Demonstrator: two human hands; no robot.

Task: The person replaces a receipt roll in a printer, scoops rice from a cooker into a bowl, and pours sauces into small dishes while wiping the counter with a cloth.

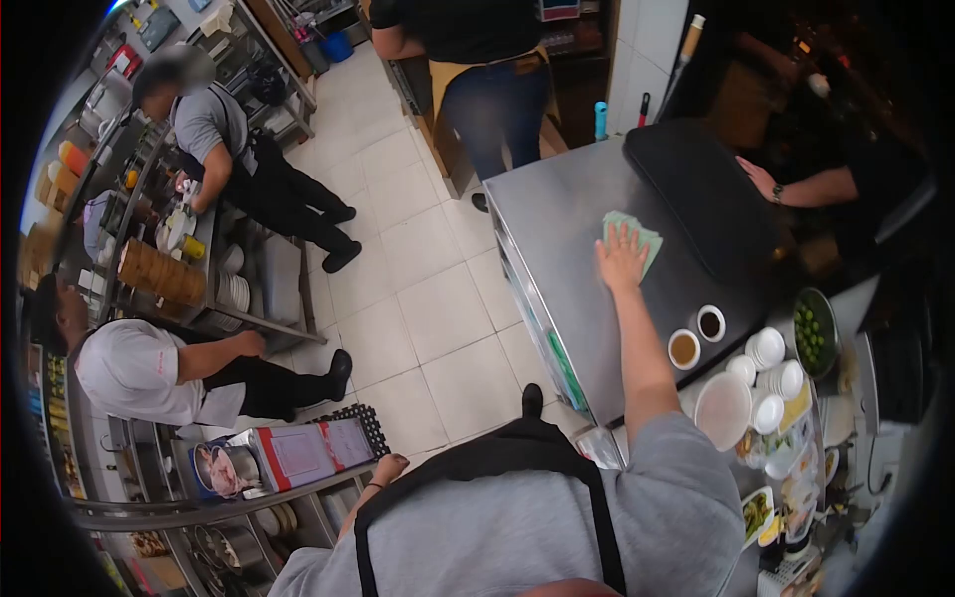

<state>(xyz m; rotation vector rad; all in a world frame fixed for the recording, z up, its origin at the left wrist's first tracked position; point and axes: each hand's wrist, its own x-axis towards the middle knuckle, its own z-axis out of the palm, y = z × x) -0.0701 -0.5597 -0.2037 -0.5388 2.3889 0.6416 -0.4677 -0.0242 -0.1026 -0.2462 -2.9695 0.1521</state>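
A folded pale green cloth (645, 239) lies on the steel counter (567, 289), and my right hand (621, 261) presses flat on it with fingers spread. To the right of the cloth is a black padded bag or mat (696, 194). Nearer to me on the counter stand a bowl of brown sauce (683, 348) and a bowl of dark sauce (711, 322). My left hand (391, 467) hangs low at my side, near a box with red and white panels (308, 453); its fingers look curled, and nothing shows in them.
Two people work at the left shelves (214, 129), (139, 368). Another person (487, 90) stands beyond the counter. At the right, a co-worker's hand (761, 179) rests by the black bag. Stacked white bowls (766, 348) and a bowl of green limes (811, 333) are at the right.
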